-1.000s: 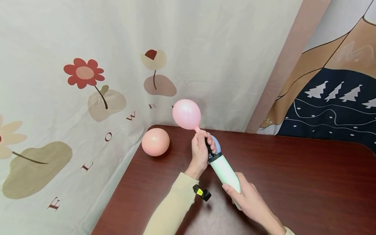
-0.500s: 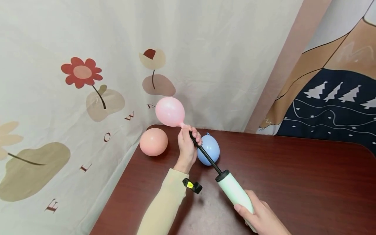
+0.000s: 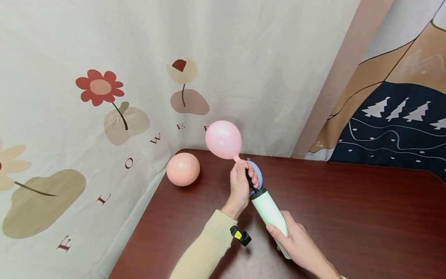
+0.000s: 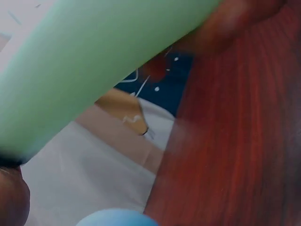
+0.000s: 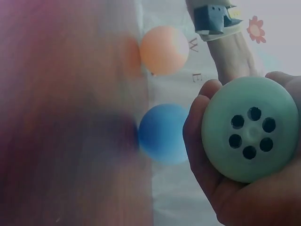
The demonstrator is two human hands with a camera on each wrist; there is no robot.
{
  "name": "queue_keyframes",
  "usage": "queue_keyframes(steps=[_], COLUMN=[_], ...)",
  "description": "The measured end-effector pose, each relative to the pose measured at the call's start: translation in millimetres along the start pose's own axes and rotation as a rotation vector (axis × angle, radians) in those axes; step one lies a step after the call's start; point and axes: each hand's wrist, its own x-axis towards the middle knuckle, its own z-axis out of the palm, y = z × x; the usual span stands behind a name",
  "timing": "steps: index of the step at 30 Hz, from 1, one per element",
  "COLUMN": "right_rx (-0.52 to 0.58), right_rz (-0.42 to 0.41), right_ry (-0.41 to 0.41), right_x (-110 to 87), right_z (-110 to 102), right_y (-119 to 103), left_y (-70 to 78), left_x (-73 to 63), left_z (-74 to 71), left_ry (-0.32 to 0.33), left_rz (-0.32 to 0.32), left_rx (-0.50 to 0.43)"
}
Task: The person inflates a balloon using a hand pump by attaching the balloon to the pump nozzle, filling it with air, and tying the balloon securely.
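Note:
My left hand (image 3: 239, 185) grips the black handle of a mint-green balloon pump (image 3: 267, 209). The neck of a pink balloon (image 3: 223, 140), round and partly inflated, sits at the pump's tip just beyond the left fingers. Lower right, my right hand (image 3: 296, 239) wraps round the green barrel. The barrel is pushed up close to the left hand, so almost none of the black rod shows. The right wrist view looks onto the pump's round end (image 5: 252, 131) with several dark holes. In the left wrist view the barrel (image 4: 94, 70) crosses overhead.
A peach balloon (image 3: 183, 169) rests at the far left corner of the brown table (image 3: 348, 217). Behind the left hand lies a blue balloon (image 3: 258, 175), partly hidden. A pale curtain (image 3: 265, 77) with printed flowers hangs along the back and left.
Half a second ago the barrel was drawn away with a long black rod showing; now it is pushed back in. Both hands have come together, and the pink balloon has shifted right, covering less curtain lettering.

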Motion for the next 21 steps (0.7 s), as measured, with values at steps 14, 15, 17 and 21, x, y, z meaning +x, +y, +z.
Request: queue_keyframes(steps=[14,15,17,21], right_rx=[0.095,0.093,0.063,0.01], right_rz=[0.07,0.079,0.085,0.09], right_ry=[-0.03,-0.033,-0.027,-0.037], right_x=[2.9,1.6,-1.4,-9.2], right_z=[-1.1,-1.4,-1.6,-3.9], right_y=[-5.7,-5.0,-2.6,4.2], left_y=[8.0,8.3,9.2,12.7], left_x=[14.9,15.8,17.5,23.1], left_z=[-5.7,-6.7,-9.0,-15.1], left_ry=[0.063,0.067,0.079,0.102], left_rz=[-0.004,-0.004,-0.003,0.004], left_rx=[0.013,0.007,0.001,-0.022])
